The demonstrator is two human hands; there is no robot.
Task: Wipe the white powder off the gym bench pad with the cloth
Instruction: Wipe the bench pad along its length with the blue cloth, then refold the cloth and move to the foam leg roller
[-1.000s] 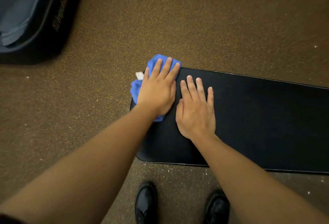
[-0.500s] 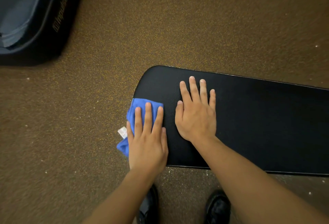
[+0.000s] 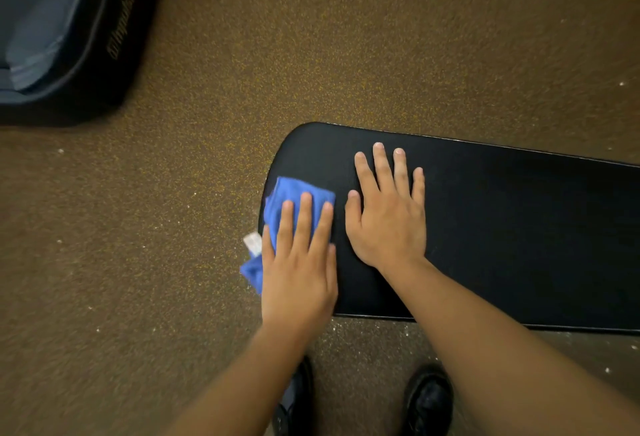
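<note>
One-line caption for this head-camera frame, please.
Left hand presses a blue cloth flat on the black bench pad end; right hand rests flat beside it.

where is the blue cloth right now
In the head view the blue cloth lies at the rounded left end of the bench pad, pressed flat under the left hand, just left of the right hand.
</note>
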